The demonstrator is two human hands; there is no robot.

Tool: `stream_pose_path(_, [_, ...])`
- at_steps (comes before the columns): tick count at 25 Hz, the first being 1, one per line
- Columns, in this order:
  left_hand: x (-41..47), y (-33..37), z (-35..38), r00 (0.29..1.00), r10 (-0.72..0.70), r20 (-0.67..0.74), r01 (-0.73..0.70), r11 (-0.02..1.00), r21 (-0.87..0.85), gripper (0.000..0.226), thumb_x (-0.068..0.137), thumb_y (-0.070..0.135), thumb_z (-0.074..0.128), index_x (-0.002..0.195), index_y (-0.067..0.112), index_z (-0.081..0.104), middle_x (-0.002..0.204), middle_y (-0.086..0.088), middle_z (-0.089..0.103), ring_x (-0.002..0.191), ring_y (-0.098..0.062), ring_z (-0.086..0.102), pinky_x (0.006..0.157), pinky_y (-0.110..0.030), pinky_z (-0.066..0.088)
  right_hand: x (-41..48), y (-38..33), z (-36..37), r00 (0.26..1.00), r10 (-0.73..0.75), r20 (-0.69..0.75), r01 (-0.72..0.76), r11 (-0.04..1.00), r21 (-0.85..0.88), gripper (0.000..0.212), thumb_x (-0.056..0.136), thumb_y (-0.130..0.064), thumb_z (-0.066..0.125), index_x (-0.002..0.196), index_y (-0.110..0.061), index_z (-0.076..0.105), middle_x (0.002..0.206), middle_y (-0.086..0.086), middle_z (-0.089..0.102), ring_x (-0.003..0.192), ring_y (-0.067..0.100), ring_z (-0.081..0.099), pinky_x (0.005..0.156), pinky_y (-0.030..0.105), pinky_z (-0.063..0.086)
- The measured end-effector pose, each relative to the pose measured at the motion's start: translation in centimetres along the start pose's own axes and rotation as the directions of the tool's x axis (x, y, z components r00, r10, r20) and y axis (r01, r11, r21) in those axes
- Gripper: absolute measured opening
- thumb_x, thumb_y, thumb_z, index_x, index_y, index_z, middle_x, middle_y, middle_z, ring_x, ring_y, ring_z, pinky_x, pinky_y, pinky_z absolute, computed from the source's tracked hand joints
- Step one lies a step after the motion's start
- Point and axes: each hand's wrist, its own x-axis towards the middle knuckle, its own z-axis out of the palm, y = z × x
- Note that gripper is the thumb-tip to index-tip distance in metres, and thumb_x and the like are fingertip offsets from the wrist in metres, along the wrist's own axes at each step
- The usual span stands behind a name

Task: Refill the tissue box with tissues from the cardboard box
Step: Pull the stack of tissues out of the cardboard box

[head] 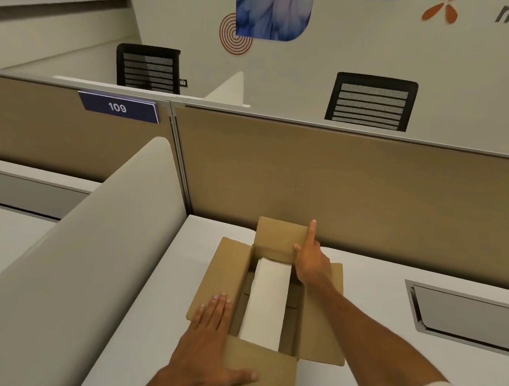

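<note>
An open brown cardboard box (320, 327) sits on the white desk (388, 341) in front of me, all flaps spread out. Inside lies a white stack of tissues (265, 305), lengthwise down the middle. My left hand (207, 343) rests flat on the left flap, fingers apart, thumb over the near flap. My right hand (310, 262) touches the far flap, index finger pointing up along its right edge and the other fingers curled against it. No tissue box is in view.
A tan partition (358, 185) rises right behind the box, and a curved beige divider (87, 253) bounds the desk on the left. A grey cable hatch (470, 316) lies in the desk at right. Two black chairs stand beyond the partition.
</note>
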Motion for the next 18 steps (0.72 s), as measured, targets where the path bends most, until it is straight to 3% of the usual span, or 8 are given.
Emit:
stream_pose_path(4, [0.1, -0.1, 0.6, 1.0, -0.015, -0.011, 0.015, 0.999, -0.029, 0.144, 0.045, 0.104, 0.028, 0.139, 0.014, -0.035, 0.152, 0.005, -0.037, 0.14, -0.016, -0.034, 0.119, -0.037, -0.016, 1.3, 0.9, 0.9, 0.99, 0.017, 0.139, 0.002, 0.991, -0.137, 0.057, 0.104, -0.034, 0.028, 0.152, -0.01, 0.009, 0.145, 0.015, 0.044, 0.124, 0.036, 0.05, 0.1, 0.048, 0.043])
stream_pose_path(9, [0.2, 0.0, 0.9, 1.0, -0.021, -0.023, 0.02, 0.999, -0.045, 0.143, 0.044, 0.104, 0.031, 0.139, 0.019, -0.036, 0.153, 0.008, -0.035, 0.142, -0.014, -0.03, 0.119, -0.035, -0.014, 1.7, 1.6, 1.8, 0.977, 0.022, 0.212, 0.03, 0.971, -0.239, 0.051, 0.103, -0.028, 0.029, 0.148, -0.006, 0.02, 0.139, 0.018, 0.05, 0.123, 0.035, 0.051, 0.101, 0.046, 0.043])
stream_pose_path(11, [0.1, 0.1, 1.1, 0.999, -0.021, -0.039, 0.019, 0.999, -0.045, 0.143, 0.044, 0.104, 0.03, 0.138, 0.019, -0.037, 0.154, 0.007, -0.035, 0.142, -0.014, -0.031, 0.118, -0.032, -0.019, 1.5, 1.5, 1.5, 0.983, 0.014, 0.186, 0.024, 0.98, -0.197, 0.051, 0.104, -0.031, 0.027, 0.147, -0.005, 0.023, 0.139, 0.017, 0.05, 0.125, 0.035, 0.049, 0.103, 0.045, 0.041])
stream_pose_path(14, [0.0, 0.0, 0.9, 0.999, -0.016, -0.047, 0.014, 0.999, -0.046, 0.144, 0.045, 0.104, 0.03, 0.14, 0.018, -0.035, 0.153, 0.007, -0.035, 0.141, -0.013, -0.032, 0.108, -0.023, -0.031, -0.4, 0.9, 1.1, 0.997, -0.078, -0.015, 0.077, 0.994, -0.08, 0.056, 0.102, -0.038, 0.032, 0.147, -0.005, 0.025, 0.149, 0.015, 0.039, 0.136, 0.032, 0.037, 0.114, 0.043, 0.033])
stream_pose_path(16, [-0.2, 0.0, 0.8, 0.998, -0.021, -0.056, 0.018, 0.999, -0.051, 0.143, 0.045, 0.104, 0.03, 0.141, 0.019, -0.033, 0.154, 0.007, -0.035, 0.141, -0.013, -0.032, 0.107, -0.024, -0.032, -2.9, -0.1, 1.4, 0.988, -0.101, -0.115, 0.105, 0.994, 0.029, 0.064, 0.1, -0.043, 0.036, 0.15, -0.007, 0.018, 0.158, 0.013, 0.023, 0.146, 0.03, 0.02, 0.119, 0.041, 0.021])
stream_pose_path(18, [-0.3, 0.2, 0.8, 0.998, -0.041, -0.054, 0.038, 0.998, -0.047, 0.142, 0.044, 0.104, 0.029, 0.14, 0.02, -0.035, 0.154, 0.007, -0.034, 0.142, -0.015, -0.03, 0.114, -0.031, -0.024, -5.7, -0.9, 2.2, 0.992, -0.08, -0.097, 0.084, 0.996, 0.041, 0.073, 0.098, -0.047, 0.037, 0.153, -0.011, 0.005, 0.163, 0.01, 0.003, 0.151, 0.027, 0.002, 0.119, 0.037, 0.009])
